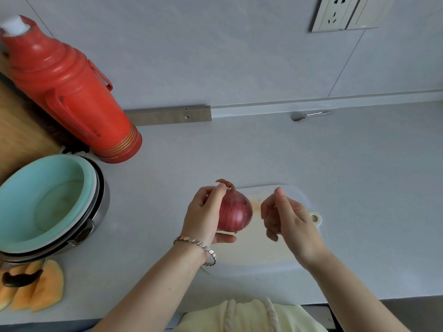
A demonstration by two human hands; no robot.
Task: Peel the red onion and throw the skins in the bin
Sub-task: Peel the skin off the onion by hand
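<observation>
Head view, left to right: a red flask (72, 92) and a teal bowl (36, 207) stand on the bench (359, 188). My left hand (203, 212) curls round the red onion (236, 212), over the white chopping board (251, 255). My right hand (287, 219) hovers just beside it, fingers loosely bent, gripping nothing.

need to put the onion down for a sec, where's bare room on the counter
Bare counter lies between thermos and board, and right of the board up to the spoon. The board's near part is free too. Left is crowded: pot, melon slices.
</observation>
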